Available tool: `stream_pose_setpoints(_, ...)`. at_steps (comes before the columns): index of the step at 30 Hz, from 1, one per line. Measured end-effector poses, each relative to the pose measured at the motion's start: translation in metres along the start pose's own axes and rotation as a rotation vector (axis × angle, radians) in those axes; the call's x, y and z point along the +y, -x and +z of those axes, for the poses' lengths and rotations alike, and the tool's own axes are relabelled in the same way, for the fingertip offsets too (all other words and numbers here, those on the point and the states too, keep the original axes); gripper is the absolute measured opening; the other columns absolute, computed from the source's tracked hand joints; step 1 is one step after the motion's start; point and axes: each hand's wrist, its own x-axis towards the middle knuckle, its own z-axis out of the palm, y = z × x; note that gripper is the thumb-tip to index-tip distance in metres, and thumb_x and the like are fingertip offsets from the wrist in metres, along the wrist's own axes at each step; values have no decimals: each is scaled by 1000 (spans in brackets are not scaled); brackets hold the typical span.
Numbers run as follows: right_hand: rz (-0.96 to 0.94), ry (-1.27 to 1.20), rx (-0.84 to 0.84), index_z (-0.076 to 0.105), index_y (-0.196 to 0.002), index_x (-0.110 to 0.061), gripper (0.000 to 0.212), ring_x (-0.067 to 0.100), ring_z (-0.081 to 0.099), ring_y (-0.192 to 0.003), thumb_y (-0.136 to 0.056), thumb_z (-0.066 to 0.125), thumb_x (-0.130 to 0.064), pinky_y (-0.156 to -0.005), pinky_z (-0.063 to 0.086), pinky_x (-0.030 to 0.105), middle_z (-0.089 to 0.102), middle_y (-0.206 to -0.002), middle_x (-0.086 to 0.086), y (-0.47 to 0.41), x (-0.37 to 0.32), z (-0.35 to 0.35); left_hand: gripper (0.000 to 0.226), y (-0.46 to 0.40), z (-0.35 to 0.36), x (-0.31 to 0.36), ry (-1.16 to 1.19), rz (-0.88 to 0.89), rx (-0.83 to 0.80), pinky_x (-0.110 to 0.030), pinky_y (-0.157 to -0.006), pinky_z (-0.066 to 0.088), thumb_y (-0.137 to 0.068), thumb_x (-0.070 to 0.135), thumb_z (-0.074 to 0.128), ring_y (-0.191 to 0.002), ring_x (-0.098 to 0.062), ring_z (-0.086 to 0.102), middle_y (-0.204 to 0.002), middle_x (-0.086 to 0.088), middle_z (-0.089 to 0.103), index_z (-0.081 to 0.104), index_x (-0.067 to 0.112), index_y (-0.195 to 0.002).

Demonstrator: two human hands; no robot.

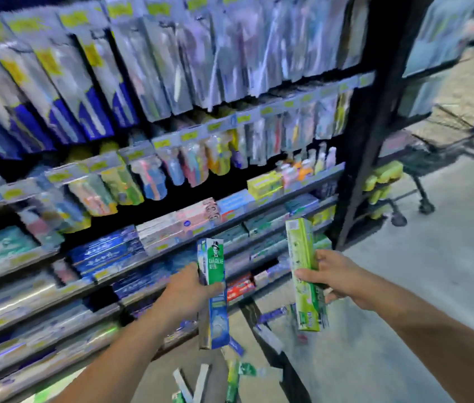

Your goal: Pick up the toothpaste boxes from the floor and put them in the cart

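**Two boxes up, more on the floor**

Your left hand (pixel 187 292) grips a green-and-blue toothpaste box (pixel 212 289) upright; your right hand (pixel 336 279) grips a light green toothpaste box (pixel 305 274), tilted. More boxes (pixel 234 376) lie scattered on the floor (pixel 404 286) below. The cart (pixel 433 146) stands far right, beyond the shelving (pixel 357 141)

Motion blur is smearing the shelves (pixel 148 158) heavily; wide-angle distortion is bending the edges; bluish light is glaring off lower shelf rails.

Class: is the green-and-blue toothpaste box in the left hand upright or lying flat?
Upright: the left hand grips the green-and-blue box mid-length, standing on end.
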Motion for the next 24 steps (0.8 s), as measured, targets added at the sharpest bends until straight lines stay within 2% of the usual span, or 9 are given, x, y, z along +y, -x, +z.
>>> stream_pose_setpoints(3, 12, -56, 85, 65, -104, -22, 23, 7, 69, -76, -86, 77, -30, -51, 49, 24, 72, -81, -11, 3, 14, -90, 22, -44, 61, 74, -52, 86, -91, -38, -72, 55, -90, 27, 72, -78, -18, 63, -79, 1, 59, 51, 22, -83)
stream_pose_setpoints(5, 34, -78, 152, 65, -101, -20, 19, 8, 69, -73, -86, 76, -26, -49, 50, 23, 72, -82, -8, 4, 27, -145, 27, -70, 97, 121, -129, 150, -128, -41, -69, 55, -86, 35, 74, -75, -21, 62, -79, -1, 59, 51, 20, -86)
stream_pose_setpoints(8, 89, -108, 285, 64, -95, -21, 20, 15, 68, -76, -83, 80, -26, -51, 53, 28, 71, -91, 1, 4, 47, -219, 32, -107, 151, 182, -164, 207, -204, -37, -55, 48, -84, 44, 73, -68, -20, 57, -76, 1, 58, 48, 23, -88)
stream_pose_setpoints(10, 127, -119, 350, 64, -92, -21, 19, 17, 66, -73, -82, 81, -24, -54, 54, 31, 68, -89, 3, 3, 61, -263, 28, -131, 186, 216, -167, 236, -282, -31, -56, 43, -85, 38, 74, -67, -18, 56, -70, 7, 56, 49, 25, -86)
stream_pose_setpoints(13, 165, -171, 425, 65, -99, -17, 24, 21, 67, -74, -82, 80, -24, -62, 59, 40, 69, -91, 8, 5, 82, -314, 30, -164, 237, 265, -195, 289, -385, -38, -62, 53, -76, 42, 75, -58, -16, 60, -64, 6, 61, 57, 21, -88)
stream_pose_setpoints(15, 194, -199, 462, 63, -103, -15, 28, 23, 69, -79, -82, 80, -23, -68, 60, 46, 71, -96, 11, 5, 93, -341, 25, -186, 269, 295, -205, 311, -430, -30, -55, 48, -83, 29, 75, -50, -9, 55, -55, 8, 57, 52, 20, -79)
stream_pose_setpoints(17, 228, -228, 503, 62, -105, -14, 31, 27, 71, -86, -82, 80, -23, -70, 61, 49, 71, -100, 12, -2, 104, -368, 27, -211, 300, 324, -211, 330, -452, -28, -53, 43, -84, 25, 76, -53, -11, 53, -61, 8, 55, 50, 20, -78)
stream_pose_setpoints(20, 265, -196, 561, 61, -107, -13, 37, 28, 71, -92, -80, 82, -25, -66, 62, 47, 69, -98, 10, -23, 110, -410, 28, -254, 338, 368, -235, 380, -488, -29, -51, 48, -78, 33, 77, -62, -14, 60, -74, 2, 63, 59, 16, -91)
stream_pose_setpoints(24, 300, -163, 632, 59, -110, -14, 40, 26, 69, -94, -80, 81, -29, -68, 62, 49, 67, -106, 10, -62, 98, -468, 32, -311, 368, 432, -253, 439, -509, -28, -47, 45, -82, 33, 76, -60, -15, 57, -81, -3, 63, 54, 13, -94)
